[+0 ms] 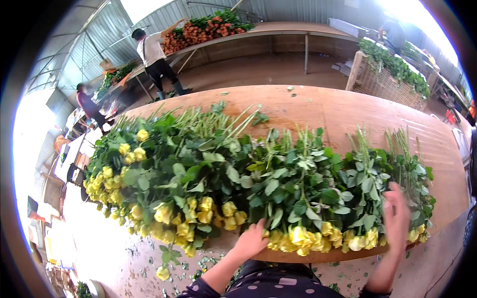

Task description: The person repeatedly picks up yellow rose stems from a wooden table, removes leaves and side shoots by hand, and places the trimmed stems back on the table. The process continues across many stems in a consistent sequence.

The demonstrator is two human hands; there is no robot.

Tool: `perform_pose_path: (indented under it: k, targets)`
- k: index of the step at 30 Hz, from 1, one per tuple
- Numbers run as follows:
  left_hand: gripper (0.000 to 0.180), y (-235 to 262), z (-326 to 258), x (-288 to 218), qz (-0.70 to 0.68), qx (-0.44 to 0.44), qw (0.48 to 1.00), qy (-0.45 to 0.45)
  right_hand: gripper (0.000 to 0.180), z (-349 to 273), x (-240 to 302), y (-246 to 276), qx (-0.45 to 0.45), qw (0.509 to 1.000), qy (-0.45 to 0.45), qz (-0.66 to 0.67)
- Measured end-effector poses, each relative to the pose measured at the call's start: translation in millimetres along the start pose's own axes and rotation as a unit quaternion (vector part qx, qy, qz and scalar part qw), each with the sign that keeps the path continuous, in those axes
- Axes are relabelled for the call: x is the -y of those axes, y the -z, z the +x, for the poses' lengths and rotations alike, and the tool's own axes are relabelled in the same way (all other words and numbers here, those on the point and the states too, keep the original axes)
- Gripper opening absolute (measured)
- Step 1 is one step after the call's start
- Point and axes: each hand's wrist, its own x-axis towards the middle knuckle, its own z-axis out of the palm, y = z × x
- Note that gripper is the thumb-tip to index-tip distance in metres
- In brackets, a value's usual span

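Note:
Yellow roses [302, 238] with long leafy green stems lie in bunches along the wooden table, their heads toward me at the near edge. My left hand [252, 241] reaches in at the left end of the middle bunch, its fingers stretched toward the leaves and apart from one another; nothing shows in it. Over the right-hand bunches my right hand [396, 217] is raised, fingers up and loosely spread, with no flower visible in it. A larger heap of yellow roses [164, 213] spreads to the left, some heads hanging past the edge.
The wooden tabletop [343, 107] stretches behind the stems. Across the aisle, a person [154, 57] stands by a long table with orange-red flowers [208, 31]. A woven crate [382, 82] of greenery is at the far right. Leaf scraps [198, 263] litter the floor.

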Motion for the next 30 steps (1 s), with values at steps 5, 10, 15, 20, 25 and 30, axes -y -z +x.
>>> perform_pose_path:
  k: [5,10,15,20,25,30]
  targets:
    - [0.053,58,-5,29,0.100,-0.037,0.990,-0.095,0.026,-32,132,-174,0.323,0.890,0.248,0.203]
    - [0.067,162,-43,109,0.366,-0.241,0.880,0.182,0.032,-38,101,-256,0.516,0.841,0.121,-0.106]
    - [0.067,177,-53,116,0.224,-0.152,0.950,0.156,0.024,-46,175,-282,0.385,0.886,0.090,0.242]
    - [0.061,171,-53,67,0.161,-0.124,0.973,0.112,0.033,-32,209,-339,0.435,0.646,-0.375,0.503]
    - [0.061,173,-55,62,0.048,-0.112,0.982,0.144,0.023,-33,202,-338,0.367,0.547,-0.461,0.594]
    - [0.057,171,-59,78,-0.155,-0.121,0.970,0.142,0.015,-35,165,-343,0.331,0.559,-0.495,0.577]
